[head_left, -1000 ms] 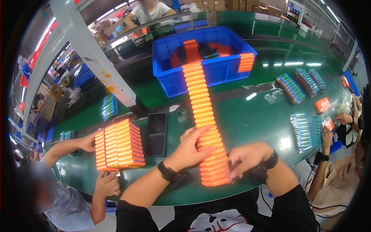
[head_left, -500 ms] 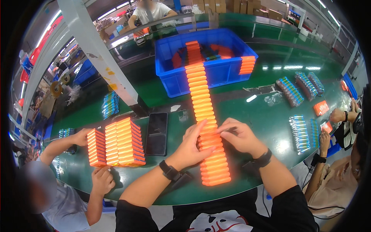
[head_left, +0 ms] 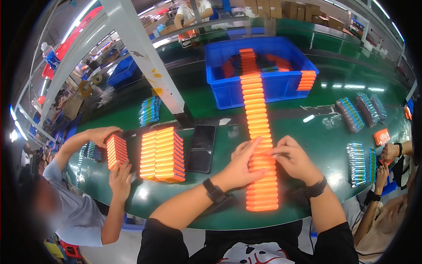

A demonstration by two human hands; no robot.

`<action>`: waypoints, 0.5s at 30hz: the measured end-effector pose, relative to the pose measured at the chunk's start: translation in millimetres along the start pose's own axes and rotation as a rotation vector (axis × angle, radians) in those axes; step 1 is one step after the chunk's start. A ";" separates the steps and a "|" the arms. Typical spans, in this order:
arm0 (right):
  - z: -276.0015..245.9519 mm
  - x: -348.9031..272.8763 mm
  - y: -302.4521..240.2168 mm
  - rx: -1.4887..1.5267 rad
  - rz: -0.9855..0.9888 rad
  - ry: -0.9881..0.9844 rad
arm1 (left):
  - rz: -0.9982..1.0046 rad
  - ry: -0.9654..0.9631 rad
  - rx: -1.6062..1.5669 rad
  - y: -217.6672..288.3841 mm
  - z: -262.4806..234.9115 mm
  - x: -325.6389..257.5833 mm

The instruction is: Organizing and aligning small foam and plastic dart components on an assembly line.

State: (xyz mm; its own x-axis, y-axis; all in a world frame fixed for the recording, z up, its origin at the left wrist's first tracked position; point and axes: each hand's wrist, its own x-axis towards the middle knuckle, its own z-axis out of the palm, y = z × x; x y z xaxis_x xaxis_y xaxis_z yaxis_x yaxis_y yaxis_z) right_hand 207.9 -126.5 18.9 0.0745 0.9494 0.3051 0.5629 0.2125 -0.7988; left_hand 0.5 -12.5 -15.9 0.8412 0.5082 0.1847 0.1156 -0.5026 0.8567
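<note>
- Orange flat packs lie edge to edge in one long row [head_left: 259, 132] that runs from the near rim of the green table [head_left: 211, 99] up to the blue plastic crate [head_left: 263, 86] and over its front wall.
- Left hand [head_left: 241, 165] lies on the left flank of this row, fingers stretched out together and pointing right, the palm pressed against the packs' ends.
- Right hand [head_left: 294, 158] rests on the right flank, directly opposite; its fingers curl over the top of the packs, and the fingertips of both hands nearly meet at the same spot on the row.
- Neither hand lifts a pack; both press the row between them, roughly a third of the way up from its near end.
- Each wrist carries a dark watch band.
- Just left of the row a black smartphone [head_left: 202, 147] lies flat, screen dark.
- Further left stands a block of orange packs [head_left: 161, 154], stacked on edge in two columns.
- Beside that block, a co-worker in a light blue shirt holds a smaller orange stack [head_left: 116, 151] between two hands.
- Silvery-blue wrapped bundles [head_left: 358, 163] lie in groups on the right part of the table, well apart from the row.
- At the far right edge another person's hands [head_left: 389, 152] show, with a small orange pack [head_left: 381, 136] lying near them.
</note>
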 end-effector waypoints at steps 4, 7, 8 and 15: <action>-1.9 -0.9 -1.6 -0.062 -0.018 0.002 | 0.006 -0.015 -0.028 -0.3 2.0 1.8; -3.1 1.7 -0.5 -0.079 -0.051 0.017 | 0.022 0.001 -0.003 -0.9 -0.3 3.0; -5.0 2.6 0.7 -0.057 -0.077 0.012 | 0.025 0.012 0.014 -1.5 -1.2 2.5; -20.7 1.3 14.3 0.128 0.056 0.092 | 0.015 0.053 -0.024 -5.7 -1.4 2.1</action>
State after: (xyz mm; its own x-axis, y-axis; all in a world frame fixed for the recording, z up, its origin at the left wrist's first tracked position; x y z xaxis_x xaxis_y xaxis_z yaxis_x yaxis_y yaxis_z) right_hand 233.1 -126.9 18.5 0.1811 0.9367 0.2996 0.4467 0.1930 -0.8736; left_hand 0.9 -7.5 -19.7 0.8138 0.5372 0.2218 0.0903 -0.4938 0.8649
